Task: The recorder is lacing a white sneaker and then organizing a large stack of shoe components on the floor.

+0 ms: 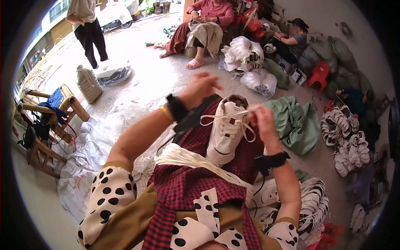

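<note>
On the person's lap, over a red checked cloth (pixel 189 183), lies a white sports shoe (pixel 225 131), and both the left hand (pixel 200 88) and right hand (pixel 261 118) pinch its white lace (pixel 227 116), so I judge lacing is under way, needing next a steady pull.

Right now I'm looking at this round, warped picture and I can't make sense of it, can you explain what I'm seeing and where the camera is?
No machine here: a person works with two bare hands. The camera sits on that person's head and looks down, and its wide lens bends the edges into a circle. Both forearms come up from the bottom.

On the lap lies a red checked cloth with a bundle of white laces. A white sneaker rests there, toe toward the person. The left hand pulls a lace end upward; the right hand pinches the lace near the top eyelets.

Around are more white sneakers, a green bag and other people sitting on the floor.
</note>
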`<move>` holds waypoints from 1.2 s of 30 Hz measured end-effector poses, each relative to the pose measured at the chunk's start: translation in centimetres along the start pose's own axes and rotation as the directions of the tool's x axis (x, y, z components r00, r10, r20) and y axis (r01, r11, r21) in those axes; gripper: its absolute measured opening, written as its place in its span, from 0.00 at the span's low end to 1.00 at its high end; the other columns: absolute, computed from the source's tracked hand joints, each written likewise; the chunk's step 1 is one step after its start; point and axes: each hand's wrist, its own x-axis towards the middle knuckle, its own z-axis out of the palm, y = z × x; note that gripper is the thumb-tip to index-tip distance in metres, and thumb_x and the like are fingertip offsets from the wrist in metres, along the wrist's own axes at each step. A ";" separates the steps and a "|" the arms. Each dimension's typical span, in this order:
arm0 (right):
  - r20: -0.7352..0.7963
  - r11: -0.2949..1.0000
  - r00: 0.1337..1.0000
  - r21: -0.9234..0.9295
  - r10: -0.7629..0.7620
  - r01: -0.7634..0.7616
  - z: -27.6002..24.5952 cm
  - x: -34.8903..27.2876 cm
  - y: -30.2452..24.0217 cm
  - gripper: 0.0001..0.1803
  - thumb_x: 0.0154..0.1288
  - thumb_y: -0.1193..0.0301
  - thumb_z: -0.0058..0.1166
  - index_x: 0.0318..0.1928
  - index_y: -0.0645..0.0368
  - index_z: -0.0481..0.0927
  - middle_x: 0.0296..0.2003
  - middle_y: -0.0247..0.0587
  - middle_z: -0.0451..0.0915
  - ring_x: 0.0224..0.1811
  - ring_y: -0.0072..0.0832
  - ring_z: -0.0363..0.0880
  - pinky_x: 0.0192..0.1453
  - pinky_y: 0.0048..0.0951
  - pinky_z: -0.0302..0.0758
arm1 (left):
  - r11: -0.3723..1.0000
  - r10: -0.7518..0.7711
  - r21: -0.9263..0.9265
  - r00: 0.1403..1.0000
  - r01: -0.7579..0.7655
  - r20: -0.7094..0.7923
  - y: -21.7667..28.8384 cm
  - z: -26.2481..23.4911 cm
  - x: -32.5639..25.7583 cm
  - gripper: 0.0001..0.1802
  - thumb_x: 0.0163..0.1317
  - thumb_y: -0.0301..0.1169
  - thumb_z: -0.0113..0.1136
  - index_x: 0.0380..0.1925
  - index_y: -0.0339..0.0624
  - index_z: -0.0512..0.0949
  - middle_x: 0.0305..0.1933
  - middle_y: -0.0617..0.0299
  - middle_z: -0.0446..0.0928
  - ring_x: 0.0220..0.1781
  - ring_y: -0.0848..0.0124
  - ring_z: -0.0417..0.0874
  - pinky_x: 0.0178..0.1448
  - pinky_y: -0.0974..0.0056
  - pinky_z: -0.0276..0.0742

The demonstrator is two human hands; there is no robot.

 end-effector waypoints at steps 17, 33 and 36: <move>0.172 0.410 0.855 -0.820 -0.489 0.399 -3.5 -4.1 -0.7 0.14 0.53 0.80 0.52 0.42 0.65 0.72 0.37 0.49 0.77 0.43 0.37 0.78 0.46 0.33 0.74 | 0.560 0.395 0.698 0.885 -0.446 0.248 -4.3 -2.9 -3.9 0.21 0.50 0.18 0.53 0.48 0.38 0.74 0.45 0.52 0.77 0.46 0.61 0.81 0.48 0.62 0.78; 0.175 0.601 0.882 -0.672 -0.438 0.432 -0.7 -2.7 0.6 0.08 0.59 0.82 0.51 0.39 0.65 0.69 0.30 0.51 0.75 0.35 0.49 0.77 0.39 0.43 0.73 | 0.271 0.423 0.696 0.732 -0.665 0.534 -4.2 -4.1 -2.6 0.06 0.61 0.25 0.60 0.38 0.37 0.81 0.33 0.55 0.77 0.35 0.58 0.80 0.40 0.59 0.77; 0.159 0.663 0.894 -0.620 -0.418 0.420 -0.9 -2.5 0.3 0.07 0.61 0.80 0.51 0.39 0.64 0.69 0.30 0.53 0.76 0.34 0.49 0.78 0.37 0.43 0.74 | 0.214 0.420 0.748 0.750 -0.628 0.510 -3.9 -5.7 -2.9 0.07 0.60 0.24 0.61 0.38 0.37 0.81 0.33 0.54 0.77 0.34 0.58 0.80 0.40 0.59 0.76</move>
